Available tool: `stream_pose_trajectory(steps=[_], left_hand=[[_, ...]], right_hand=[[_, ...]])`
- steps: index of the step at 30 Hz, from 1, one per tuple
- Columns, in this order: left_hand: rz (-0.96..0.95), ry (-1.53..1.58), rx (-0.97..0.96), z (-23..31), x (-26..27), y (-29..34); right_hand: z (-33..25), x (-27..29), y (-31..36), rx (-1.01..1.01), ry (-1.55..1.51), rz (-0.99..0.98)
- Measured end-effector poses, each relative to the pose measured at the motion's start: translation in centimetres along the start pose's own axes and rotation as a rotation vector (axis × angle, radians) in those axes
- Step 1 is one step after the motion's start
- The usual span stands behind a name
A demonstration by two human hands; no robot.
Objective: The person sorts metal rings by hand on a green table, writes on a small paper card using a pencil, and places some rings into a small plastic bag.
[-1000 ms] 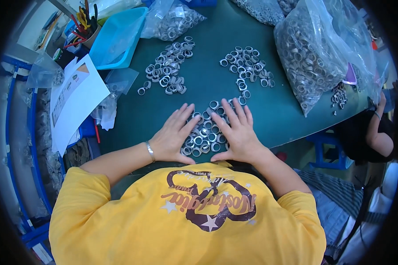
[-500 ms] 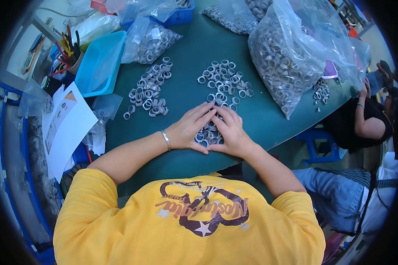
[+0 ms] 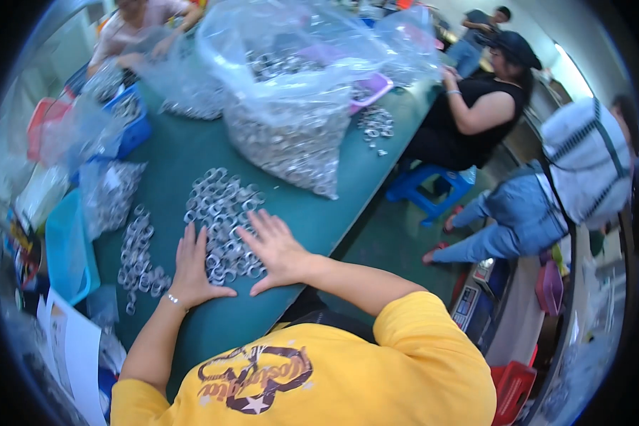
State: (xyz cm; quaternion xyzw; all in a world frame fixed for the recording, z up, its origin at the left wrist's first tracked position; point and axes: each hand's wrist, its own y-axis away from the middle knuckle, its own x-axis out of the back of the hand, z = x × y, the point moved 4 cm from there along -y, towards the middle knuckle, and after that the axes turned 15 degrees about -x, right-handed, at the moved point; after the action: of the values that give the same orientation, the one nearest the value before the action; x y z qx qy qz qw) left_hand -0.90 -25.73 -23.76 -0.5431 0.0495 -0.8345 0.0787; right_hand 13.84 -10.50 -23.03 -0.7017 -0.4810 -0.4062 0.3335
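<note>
A loose pile of small silver metal rings (image 3: 224, 220) lies on the green tabletop (image 3: 199, 334). Flat at the pile's left edge rests my left hand (image 3: 192, 273), fingers pointing away and thumb stretched toward the right. My right hand (image 3: 278, 254) lies spread along the pile's right edge, its fingertips against the rings. Neither hand holds anything; rings fill the gap between them. Left of my left hand is a second, narrower heap of rings (image 3: 140, 255).
Beyond the pile stands a big clear bag of rings (image 3: 287, 135), beside a purple scoop (image 3: 371, 94). At left are a turquoise tray (image 3: 69, 248), a blue bin (image 3: 131, 128) and a smaller bag (image 3: 111, 195). A seated person (image 3: 476, 106) works at right; another person (image 3: 145, 32) sits across.
The view has swung right, showing more of the room. My hands have moved apart from their closed ring around a few rings and now flank the larger pile, which has merged.
</note>
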Motion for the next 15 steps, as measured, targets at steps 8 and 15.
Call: stream_pose_trajectory(steps=[8, 15], left_hand=[[0.275, 0.134, -0.090, 0.0, -2.3, -2.8], [0.437, 0.325, -0.073, -0.3, -3.0, -4.0]], right_hand=[[-1.4, -2.7, -2.4, 0.101, -0.208, 0.120], [-1.0, -3.3, -2.5, 0.068, -0.281, 0.147]])
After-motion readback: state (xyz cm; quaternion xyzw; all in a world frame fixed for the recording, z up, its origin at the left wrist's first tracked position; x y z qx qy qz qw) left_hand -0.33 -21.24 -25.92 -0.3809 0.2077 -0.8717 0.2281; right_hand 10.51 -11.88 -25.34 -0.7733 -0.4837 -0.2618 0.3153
